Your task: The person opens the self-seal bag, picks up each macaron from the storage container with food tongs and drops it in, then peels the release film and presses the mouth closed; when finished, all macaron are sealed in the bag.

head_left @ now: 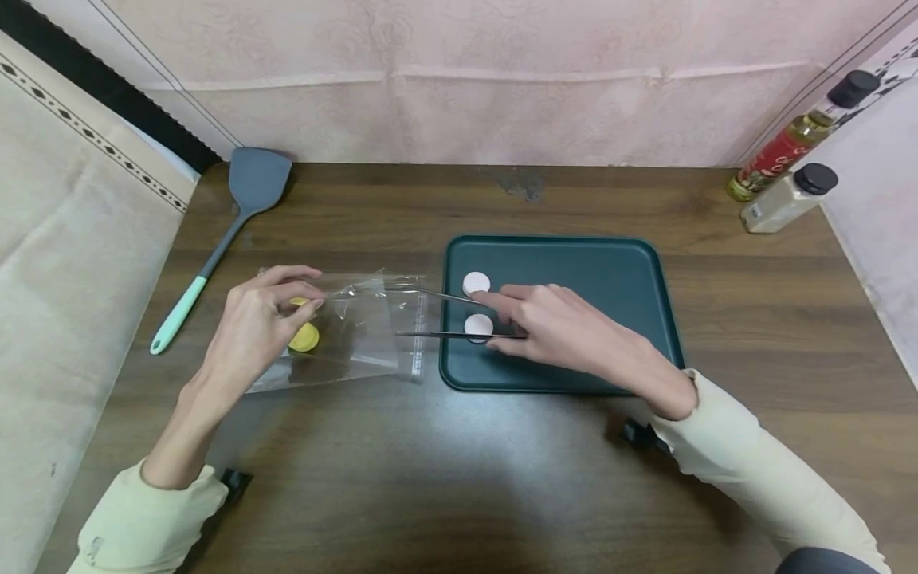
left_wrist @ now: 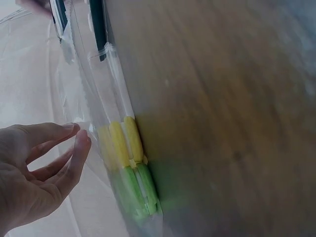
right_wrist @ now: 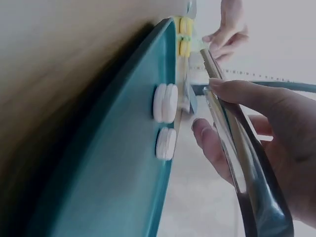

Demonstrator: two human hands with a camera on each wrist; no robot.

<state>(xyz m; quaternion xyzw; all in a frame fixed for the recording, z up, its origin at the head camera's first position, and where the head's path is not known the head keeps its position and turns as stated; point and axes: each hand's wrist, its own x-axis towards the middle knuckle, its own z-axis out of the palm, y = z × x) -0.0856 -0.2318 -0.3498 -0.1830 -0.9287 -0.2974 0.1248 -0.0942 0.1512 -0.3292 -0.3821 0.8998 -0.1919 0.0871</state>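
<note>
My left hand (head_left: 261, 319) pinches the upper film of a clear plastic bag (head_left: 369, 343) lying on the table. Inside the bag are yellow macarons (head_left: 304, 338); the left wrist view shows green macarons (left_wrist: 140, 190) beside them, mostly hidden from above by my hand. My right hand (head_left: 559, 327) holds metal tongs (head_left: 459, 334) between thumb and fingers, their arms spread and tips pointing left over the bag's open end. Nothing sits between the tong tips. Below the tongs, two white macarons (head_left: 476, 284) rest on the left part of a dark green tray (head_left: 574, 375).
A grey spatula (head_left: 258, 179) with a mint handle lies at the table's left. At the back right corner stand an oil bottle (head_left: 778, 159) with a red label and a black-capped jar (head_left: 782, 206). Pale cloth hangs behind the table.
</note>
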